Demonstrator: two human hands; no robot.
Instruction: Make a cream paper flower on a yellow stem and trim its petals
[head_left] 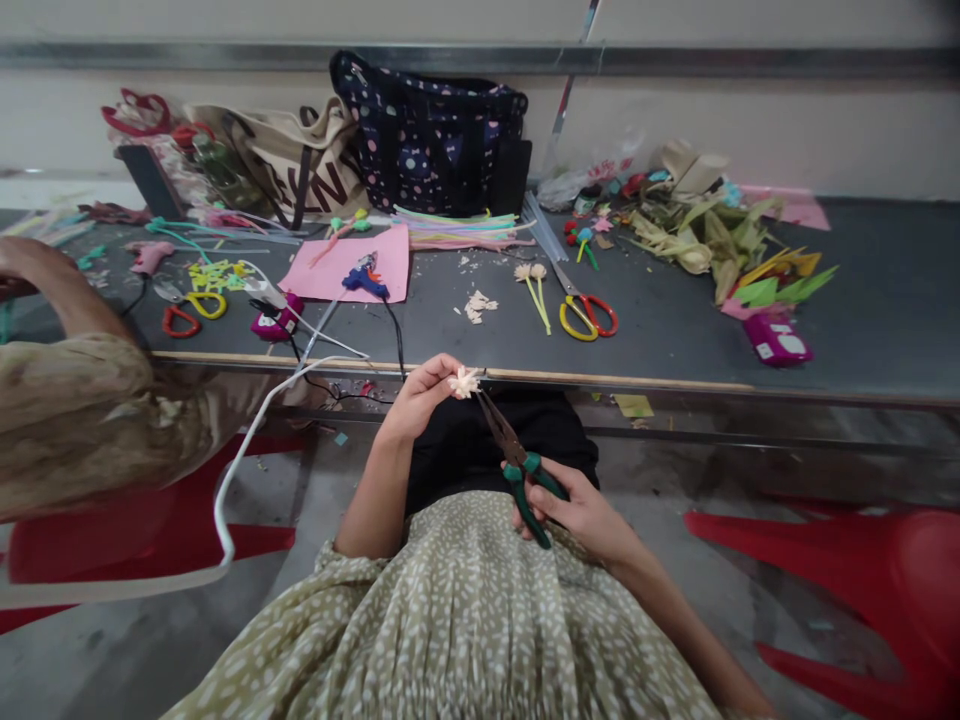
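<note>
Worktop (pixel 660 345), dark and long, runs across the view beyond the person's lap, with a red chair (pixel 847 560) on the floor to the right and another (pixel 150 520) to the left, beside a co-worker's arm (pixel 64 290). At its back stand a spotted bag (pixel 435 140) and, left of that, a canvas bag (pixel 330 160). Husks (pixel 697 230) lie heaped at the right, a purple pack (pixel 778 340) near them. Coloured stems (pixel 465 232) lie in front of the spotted bag. Pink paper (pixel 307 275) lies flat left of centre, a blue glue gun (pixel 365 278) resting on it.

The right hand (pixel 570 505) has its grip wrapped around the green handles of the pliers (pixel 517 455), which are spread a little apart. The pliers slant up towards the left hand (pixel 427 395), their tips at the edge of the flower; whether they clamp it, I cannot tell. Scissors (pixel 574 300) with one red and one yellow loop lie near the front edge, just beside two finished blooms (pixel 536 290) on green stems. Loose cream petals (pixel 478 307) form a small pile left of these. Smallest is the cream flower (pixel 464 382), pinched in the left hand's closed grip, thumb against fingers, just off the worktop's near edge.
</note>
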